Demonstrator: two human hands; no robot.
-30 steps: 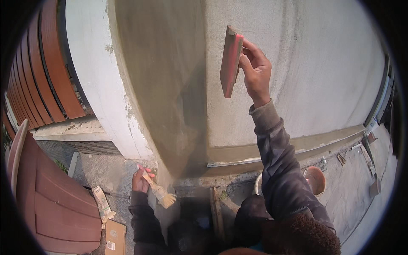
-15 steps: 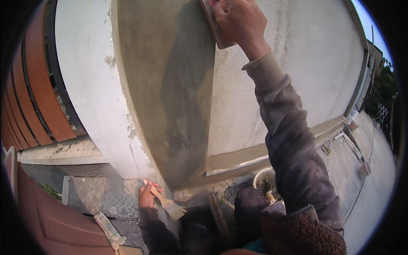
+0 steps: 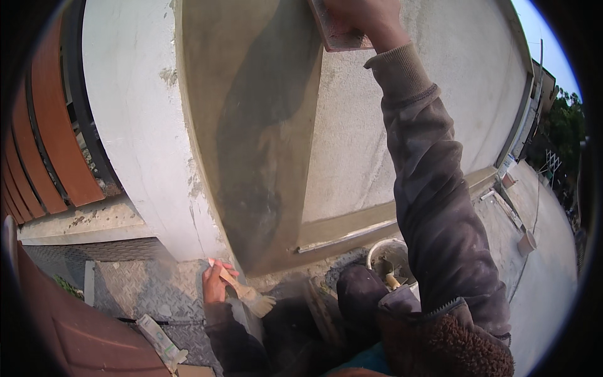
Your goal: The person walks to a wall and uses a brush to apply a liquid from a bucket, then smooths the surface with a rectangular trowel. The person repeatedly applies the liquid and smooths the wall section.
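Observation:
High at the upper edge, my right hand [image 3: 370, 16] is closed on a reddish plastering float [image 3: 347, 42] that lies against the wall. The float's upper part and most of my fingers are cut off by the picture's edge. It sits where a strip of damp grey-brown plaster [image 3: 251, 157] meets the paler wall [image 3: 364, 138]. Low down by the foot of the white pillar [image 3: 138, 113], my left hand [image 3: 215, 286] grips a wide brush [image 3: 254, 300] by its wooden handle, pale bristles pointing right.
A white bucket [image 3: 372, 256] with a handled tool [image 3: 394, 281] in it stands by my knee. Patterned metal plate [image 3: 135, 283] and a printed carton [image 3: 158, 339] lie at lower left, beside a brown-red surface [image 3: 94, 327]. A small pot [image 3: 526, 244] stands on the pavement.
My right hand and the float have shifted up and slightly right in the picture, partly out of view. The whole view has also turned a little. My left hand still holds the brush.

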